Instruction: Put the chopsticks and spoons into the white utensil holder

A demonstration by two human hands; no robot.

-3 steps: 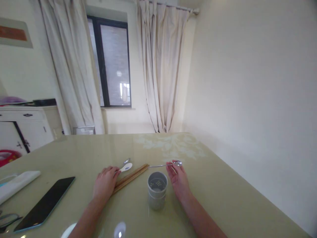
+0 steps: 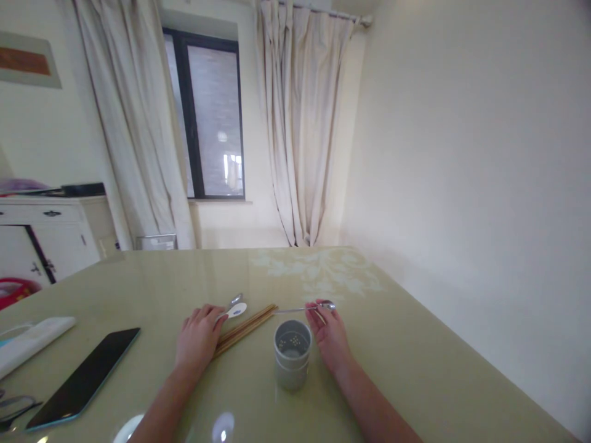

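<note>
My right hand point(image 2: 329, 335) has a metal spoon point(image 2: 295, 309) pinched near its bowl, the thin handle pointing left behind the cup. Just left of that hand stands a grey cup point(image 2: 292, 363), upright, with small holes in its bottom. My left hand point(image 2: 198, 338) is low at the table, fingers closed around the handle end of a white spoon point(image 2: 237, 310). Another metal spoon point(image 2: 237, 299) lies beside it, its handle hidden. Against the left hand rests a bundle of wooden chopsticks point(image 2: 247, 329), their near ends partly covered by the hand.
On the table point(image 2: 415, 369) at left lie a black-screened tablet or phone point(image 2: 85, 376), a white long object point(image 2: 34, 341) and dark-framed glasses or scissors point(image 2: 16, 406). A white round item point(image 2: 128, 429) shows at the near edge. A wall point(image 2: 484, 184) runs along the right side.
My right hand and its spoon have shifted slightly left, the handle end nearing the chopsticks. My left hand has moved a little to the right.
</note>
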